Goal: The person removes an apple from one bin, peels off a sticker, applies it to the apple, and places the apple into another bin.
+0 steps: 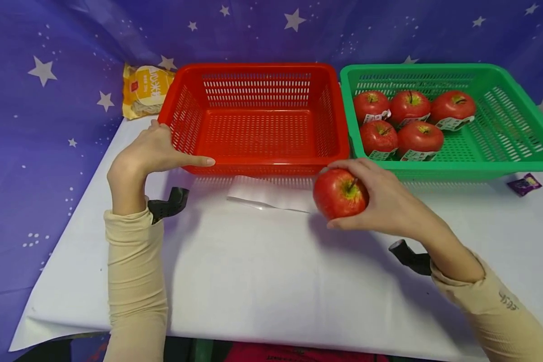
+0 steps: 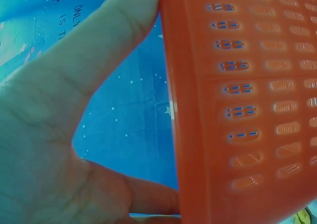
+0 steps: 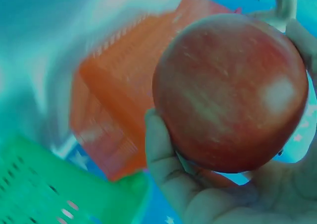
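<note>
In the head view my right hand (image 1: 384, 198) grips a red apple (image 1: 339, 193) over the table, just in front of the gap between the two baskets. The right wrist view shows fingers and thumb around the apple (image 3: 230, 92). My left hand (image 1: 147, 151) holds the front left corner of a red plastic basket (image 1: 271, 162), its thumb stretched along the front rim. The left wrist view has that hand against the basket's rim (image 2: 185, 135). Nothing lies inside the red basket. Several apples (image 1: 418, 138) with paper bands sit on the left side of a green basket (image 1: 457, 166).
A yellow food packet (image 1: 147, 90) stands behind the red basket's left side. A thin translucent plastic piece (image 1: 264, 203) lies in front of that basket. A small purple wrapper (image 1: 524, 184) is at the right, on the white tablecloth (image 1: 253, 281). A starry blue cloth (image 1: 249, 30) hangs behind.
</note>
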Tool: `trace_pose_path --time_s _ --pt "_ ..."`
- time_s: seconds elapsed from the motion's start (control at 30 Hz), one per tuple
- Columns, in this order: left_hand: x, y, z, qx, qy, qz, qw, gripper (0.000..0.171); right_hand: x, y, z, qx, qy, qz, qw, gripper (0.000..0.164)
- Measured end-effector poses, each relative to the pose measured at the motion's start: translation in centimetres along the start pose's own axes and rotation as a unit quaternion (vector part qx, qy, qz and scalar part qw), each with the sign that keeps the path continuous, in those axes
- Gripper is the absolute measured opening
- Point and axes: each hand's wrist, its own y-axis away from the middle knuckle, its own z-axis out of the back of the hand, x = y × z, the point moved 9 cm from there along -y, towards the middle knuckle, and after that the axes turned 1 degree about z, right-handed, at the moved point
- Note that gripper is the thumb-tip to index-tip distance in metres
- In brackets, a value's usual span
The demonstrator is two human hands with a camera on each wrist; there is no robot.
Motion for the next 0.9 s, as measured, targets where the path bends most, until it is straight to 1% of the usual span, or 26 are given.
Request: trace_pose_path --time_s 0.1,0.23,0.33,0.43,0.5,0.6,0.67,0.73,0.77,0.83,0.9 --pt "0.2 0.0 0.0 0.002 -0.003 0.005 1.0000 0.097 -0.8 1.0 -2.3 0.031 0.005 -0.009 0.999 0.083" --pt "0.5 0.1 0.0 0.001 -0.010 0.016 0.9998 0.100 -1.7 1.3 -5.5 0.072 -0.004 -0.021 0.997 0.084" --pt "0.4 0.2 0.0 -0.002 -0.013 0.018 0.9997 0.099 -1.7 1.2 -6.9 0.076 -0.011 -0.010 0.997 0.083" --pt "0.3 0.2 -0.1 -0.002 -0.011 0.015 0.9998 0.099 -1.5 1.1 -7.6 0.066 -0.014 0.006 0.998 0.084" --pt "0.3 0.2 -0.1 -0.002 -0.009 0.012 0.9999 0.100 -1.4 1.1 -7.8 0.067 -0.017 0.007 0.998 0.088" --pt "0.2 0.1 -0.1 0.000 -0.006 0.008 1.0000 0.099 -1.4 1.2 -7.8 0.082 -0.026 0.013 0.996 0.095" --pt "0.1 0.1 -0.1 -0.001 -0.006 0.006 1.0000 0.099 -1.8 1.3 -7.2 0.096 -0.031 0.013 0.995 0.097" --pt "-0.1 0.1 -0.1 -0.002 -0.003 0.002 1.0000 0.097 -2.6 1.3 -5.8 0.097 -0.036 0.012 0.995 0.092" --pt "-0.4 0.1 -0.1 -0.005 0.001 -0.008 1.0000 0.094 -3.3 1.3 -5.0 0.093 -0.035 0.008 0.995 0.087" --pt "-1.0 0.4 -0.3 -0.007 -0.020 -0.014 0.9997 0.095 -5.2 1.1 -3.0 0.077 -0.021 -0.022 0.997 0.077" --pt "-2.4 1.0 -0.7 -0.001 -0.047 -0.023 0.9986 0.097 -7.4 0.9 -1.4 0.060 -0.003 -0.054 0.997 0.070"
